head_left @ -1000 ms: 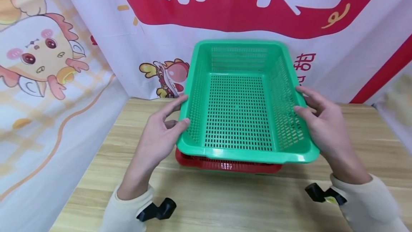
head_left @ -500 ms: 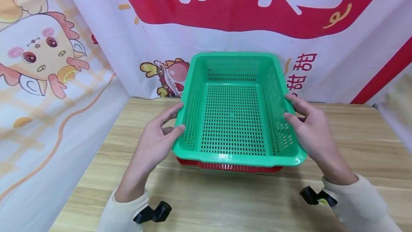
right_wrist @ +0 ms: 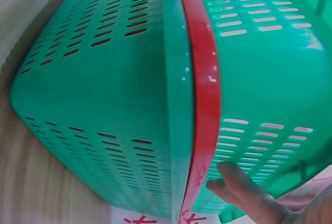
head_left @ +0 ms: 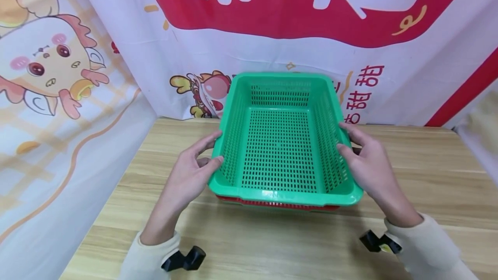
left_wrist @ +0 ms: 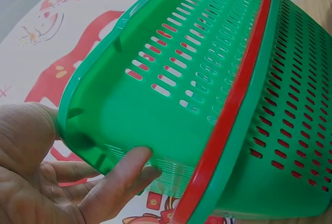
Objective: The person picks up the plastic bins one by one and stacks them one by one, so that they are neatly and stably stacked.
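Note:
A green plastic basket point(head_left: 272, 194) with slotted walls sits partly inside a red basket point(head_left: 280, 205), whose rim shows below it. My left hand point(head_left: 190, 172) grips its left rim, thumb over the edge. On the opposite side, my right hand point(head_left: 367, 161) holds the right rim in the same way. The wrist views show the red rim point(left_wrist: 228, 110) lying against the rim of a lower green basket point(right_wrist: 98, 105). Most of the red basket is hidden between the two green ones. The upper basket's inside holds nothing.
The stack stands on a wooden table point(head_left: 249, 245), close to a printed cloth point(head_left: 136, 55) hanging behind it. Another cartoon-patterned cloth point(head_left: 58, 141) borders the left side. A small black device point(head_left: 184, 259) is fixed at each wrist.
Both hands have lowered the green basket and moved it slightly left, down into the red basket. Less of the red rim shows now. The grip on both sides has stayed the same.

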`<move>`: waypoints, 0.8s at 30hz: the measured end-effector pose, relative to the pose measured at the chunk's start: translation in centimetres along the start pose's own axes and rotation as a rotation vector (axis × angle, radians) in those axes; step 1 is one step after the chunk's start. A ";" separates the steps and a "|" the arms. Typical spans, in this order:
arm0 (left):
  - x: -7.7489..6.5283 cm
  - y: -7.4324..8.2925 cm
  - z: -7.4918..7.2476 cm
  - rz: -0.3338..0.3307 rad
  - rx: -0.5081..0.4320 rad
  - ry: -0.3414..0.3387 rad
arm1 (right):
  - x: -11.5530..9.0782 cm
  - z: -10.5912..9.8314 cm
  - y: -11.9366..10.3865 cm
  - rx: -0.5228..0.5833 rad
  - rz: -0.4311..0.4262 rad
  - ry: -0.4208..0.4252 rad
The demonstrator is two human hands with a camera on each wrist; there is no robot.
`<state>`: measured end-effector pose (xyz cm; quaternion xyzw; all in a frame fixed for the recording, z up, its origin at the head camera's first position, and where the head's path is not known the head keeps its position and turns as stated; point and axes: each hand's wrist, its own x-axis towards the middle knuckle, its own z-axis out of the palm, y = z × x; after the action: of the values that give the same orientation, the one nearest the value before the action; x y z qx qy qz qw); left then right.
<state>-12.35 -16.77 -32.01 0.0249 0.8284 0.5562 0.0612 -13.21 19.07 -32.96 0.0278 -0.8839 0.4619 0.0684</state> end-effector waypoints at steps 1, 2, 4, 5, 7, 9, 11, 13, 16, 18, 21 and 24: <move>0.0 0.0 0.0 -0.002 0.005 0.001 | 0.0 0.0 0.0 0.000 0.004 0.000; 0.1 -0.1 0.0 -0.003 0.011 0.002 | 0.0 0.1 0.1 -0.002 0.008 0.000; 0.1 -0.2 0.1 -0.008 0.019 0.001 | 0.1 0.2 0.2 -0.008 0.011 0.003; 0.2 -0.2 0.1 -0.011 0.022 0.000 | 0.1 0.2 0.3 -0.009 0.011 0.003; 0.2 -0.4 0.2 -0.014 0.029 -0.001 | 0.2 0.3 0.4 -0.016 0.006 0.005; 0.4 -0.5 0.3 -0.015 0.028 -0.004 | 0.2 0.4 0.6 -0.024 -0.001 0.006; 0.5 -0.8 0.4 -0.014 0.037 -0.003 | 0.3 0.6 0.8 -0.033 -0.008 0.011; 0.7 -1.1 0.4 -0.012 0.047 -0.002 | 0.3 0.8 1.0 -0.046 -0.013 0.017; 0.8 -1.4 0.5 -0.016 0.068 0.002 | 0.4 1.0 1.2 -0.077 -0.019 0.030; 0.9 -1.6 0.5 -0.020 0.081 0.003 | 0.4 1.1 1.4 -0.097 -0.022 0.038; 1.0 -1.8 0.6 -0.024 0.097 0.004 | 0.4 1.4 1.6 -0.117 -0.018 0.042; 1.1 -2.0 0.6 -0.028 0.110 0.006 | 0.4 1.6 1.8 -0.135 -0.011 0.041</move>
<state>-13.28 -16.84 -34.20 0.0150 0.8581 0.5091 0.0649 -13.98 18.85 -35.28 0.0185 -0.9113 0.4012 0.0910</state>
